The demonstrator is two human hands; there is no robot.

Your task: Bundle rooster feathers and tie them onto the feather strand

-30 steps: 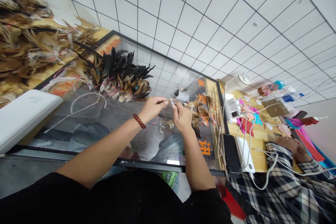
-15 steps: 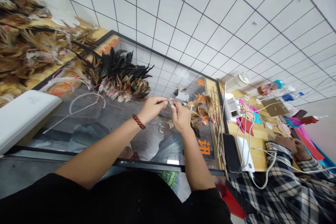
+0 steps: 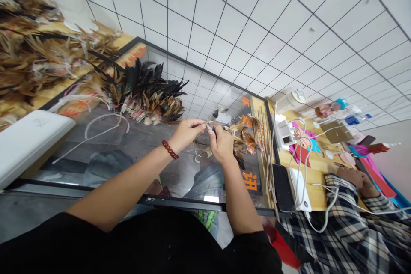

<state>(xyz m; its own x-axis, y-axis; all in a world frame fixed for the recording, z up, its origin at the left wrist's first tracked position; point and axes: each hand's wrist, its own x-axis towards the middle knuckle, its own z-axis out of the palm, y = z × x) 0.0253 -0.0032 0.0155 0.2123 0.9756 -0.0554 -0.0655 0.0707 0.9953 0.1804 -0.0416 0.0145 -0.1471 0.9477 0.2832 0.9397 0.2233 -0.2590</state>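
Observation:
My left hand [image 3: 189,132], with a brown bead bracelet [image 3: 170,150] on its wrist, is closed in a pinch above the glass-topped table [image 3: 135,167]. What its fingertips hold is too small to name. Close beside it, my right hand [image 3: 222,144] is closed around a small silvery pointed tool [image 3: 209,126], whose tip reaches to the left fingertips. The tool's rear is hidden in the palm. A row of dark and brown feathers [image 3: 144,90] lies left of my hands. Loose brown feathers [image 3: 247,130] lie just right of my right hand.
More brown feathers [image 3: 19,60] cover the left table. A white box-like object [image 3: 35,137] and a curled white strip [image 3: 105,115] lie nearer. Thin sticks [image 3: 263,150], a black phone [image 3: 283,188] and a cabled power bank [image 3: 300,188] are right. A person's hands [image 3: 359,180] are beyond.
Both hands stay almost in place, fingertips still together. The tool's pale tip shows more clearly between them now. Nothing else has visibly moved.

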